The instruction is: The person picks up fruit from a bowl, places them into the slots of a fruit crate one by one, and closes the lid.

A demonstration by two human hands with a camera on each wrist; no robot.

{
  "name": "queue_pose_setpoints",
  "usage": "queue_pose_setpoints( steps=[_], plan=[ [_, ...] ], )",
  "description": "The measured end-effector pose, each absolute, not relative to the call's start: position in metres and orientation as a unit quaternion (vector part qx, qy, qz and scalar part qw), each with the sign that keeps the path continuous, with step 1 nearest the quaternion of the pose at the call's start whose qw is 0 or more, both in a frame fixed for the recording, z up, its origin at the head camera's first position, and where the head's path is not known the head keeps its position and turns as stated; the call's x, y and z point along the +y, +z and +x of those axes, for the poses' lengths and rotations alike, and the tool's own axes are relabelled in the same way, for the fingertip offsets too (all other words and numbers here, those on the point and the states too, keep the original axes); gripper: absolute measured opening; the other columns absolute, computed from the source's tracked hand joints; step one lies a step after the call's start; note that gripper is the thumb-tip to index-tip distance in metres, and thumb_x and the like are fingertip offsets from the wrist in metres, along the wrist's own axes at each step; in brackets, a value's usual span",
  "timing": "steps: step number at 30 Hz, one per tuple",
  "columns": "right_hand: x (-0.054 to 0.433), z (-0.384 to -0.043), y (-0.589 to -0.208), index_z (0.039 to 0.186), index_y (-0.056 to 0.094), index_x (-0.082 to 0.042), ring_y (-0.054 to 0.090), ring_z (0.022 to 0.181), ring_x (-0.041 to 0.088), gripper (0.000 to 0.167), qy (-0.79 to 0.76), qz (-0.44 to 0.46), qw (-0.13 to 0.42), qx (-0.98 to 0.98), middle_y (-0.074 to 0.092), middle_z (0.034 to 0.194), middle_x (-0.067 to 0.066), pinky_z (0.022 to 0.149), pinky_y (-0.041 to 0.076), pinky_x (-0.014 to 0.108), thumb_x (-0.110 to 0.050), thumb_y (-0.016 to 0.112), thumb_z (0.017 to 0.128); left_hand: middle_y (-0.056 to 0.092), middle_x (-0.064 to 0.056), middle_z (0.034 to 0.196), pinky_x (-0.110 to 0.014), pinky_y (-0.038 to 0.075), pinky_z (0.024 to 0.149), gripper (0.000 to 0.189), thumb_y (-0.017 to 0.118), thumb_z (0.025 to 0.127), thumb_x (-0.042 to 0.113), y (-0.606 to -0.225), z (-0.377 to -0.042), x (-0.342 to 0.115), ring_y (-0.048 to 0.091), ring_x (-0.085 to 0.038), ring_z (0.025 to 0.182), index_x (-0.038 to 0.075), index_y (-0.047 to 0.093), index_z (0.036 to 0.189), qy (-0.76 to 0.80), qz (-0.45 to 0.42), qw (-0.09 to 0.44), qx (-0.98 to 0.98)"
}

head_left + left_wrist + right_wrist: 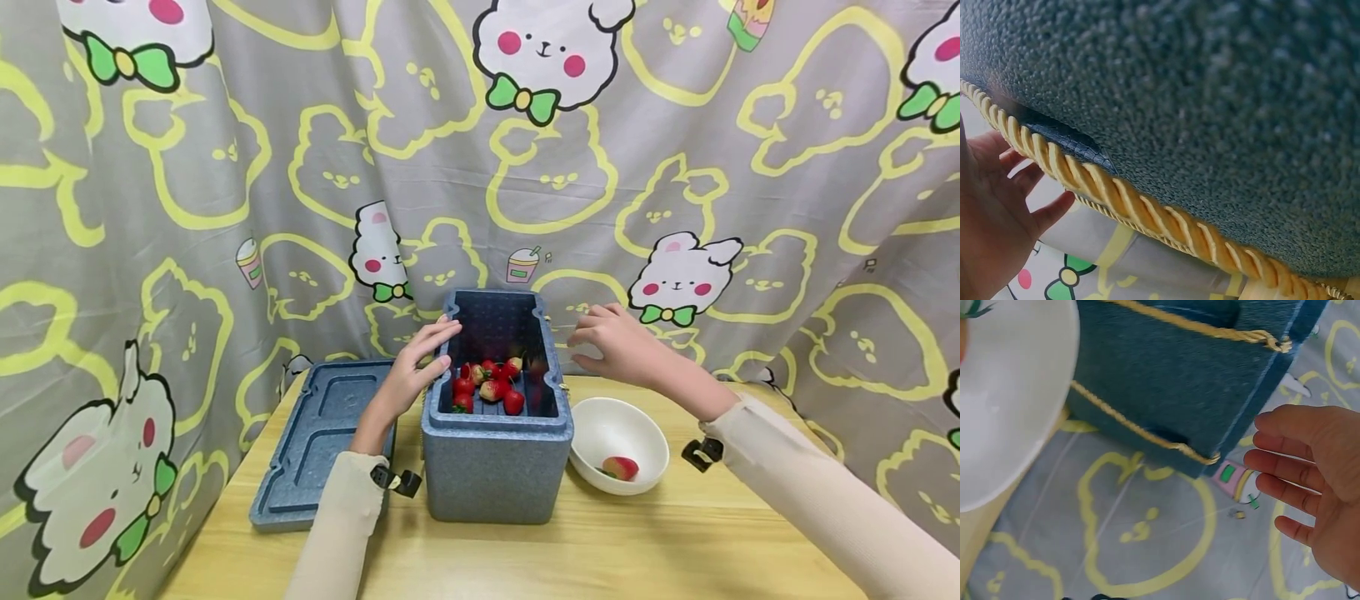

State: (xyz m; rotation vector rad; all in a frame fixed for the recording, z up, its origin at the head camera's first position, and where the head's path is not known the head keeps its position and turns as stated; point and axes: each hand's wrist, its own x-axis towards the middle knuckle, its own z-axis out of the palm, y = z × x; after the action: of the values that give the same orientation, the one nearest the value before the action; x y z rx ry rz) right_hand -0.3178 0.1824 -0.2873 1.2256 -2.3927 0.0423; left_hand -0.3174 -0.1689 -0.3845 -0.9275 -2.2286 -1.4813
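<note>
A blue-grey foam box (498, 475) stands without its lid, with several strawberries (491, 390) lying in its near part. My left hand (412, 367) rests at the box's left rim, fingers extended. In the left wrist view, that hand is beside the box wall and a twisted yellow rope (1129, 200). Just right of the box, my right hand (618, 346) hovers in the air, loosely bent and holding nothing. Below it is a white bowl (637, 425) with a red and pale strawberry (621, 467) inside. The right wrist view also shows the right hand (1335, 487) holding nothing.
The box's lid (303, 442) lies on the wooden table (600, 546) to the left of the box. A grey curtain (450, 179) with cartoon figures hangs behind and around the table. Yellow rope (1179, 324) also runs along the box's right side.
</note>
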Motion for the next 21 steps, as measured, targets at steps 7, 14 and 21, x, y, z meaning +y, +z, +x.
queue_pose_setpoints(
  steps=[7, 14, 21],
  plan=[
    [0.204, -0.317, -0.311, 0.092, 0.079, -0.010, 0.064, 0.092, 0.026, 0.013, 0.027, 0.434, 0.199, -0.878, 0.074, 0.092, 0.005, 0.082, 0.049, 0.048, -0.012, 0.083, 0.080, 0.042, -0.010, 0.160, -0.063, 0.022, 0.123, 0.050, 0.052, 0.102, 0.019, -0.384, -0.316, -0.169, 0.023, -0.030, 0.157, 0.010, 0.050, 0.152, -0.517, -0.321, 0.155, -0.778],
    [0.224, -0.317, -0.343, 0.095, 0.079, -0.014, 0.061, 0.090, 0.020, 0.019, 0.036, 0.432, 0.127, -0.892, 0.073, 0.092, 0.000, 0.075, 0.045, 0.038, -0.020, 0.086, 0.078, 0.042, -0.012, 0.159, -0.063, 0.022, 0.123, 0.051, 0.052, 0.100, 0.011, -0.384, -0.317, -0.169, 0.024, -0.030, 0.157, 0.008, 0.050, 0.151, -0.515, -0.326, 0.160, -0.776],
    [0.237, -0.312, -0.366, 0.100, 0.079, -0.013, 0.058, 0.088, 0.014, 0.029, 0.049, 0.439, 0.033, -0.896, 0.071, 0.090, -0.008, 0.077, 0.044, 0.035, -0.026, 0.088, 0.076, 0.042, -0.009, 0.160, -0.063, 0.022, 0.123, 0.050, 0.051, 0.101, 0.013, -0.385, -0.318, -0.169, 0.023, -0.028, 0.157, 0.010, 0.050, 0.152, -0.512, -0.326, 0.159, -0.779]
  ],
)
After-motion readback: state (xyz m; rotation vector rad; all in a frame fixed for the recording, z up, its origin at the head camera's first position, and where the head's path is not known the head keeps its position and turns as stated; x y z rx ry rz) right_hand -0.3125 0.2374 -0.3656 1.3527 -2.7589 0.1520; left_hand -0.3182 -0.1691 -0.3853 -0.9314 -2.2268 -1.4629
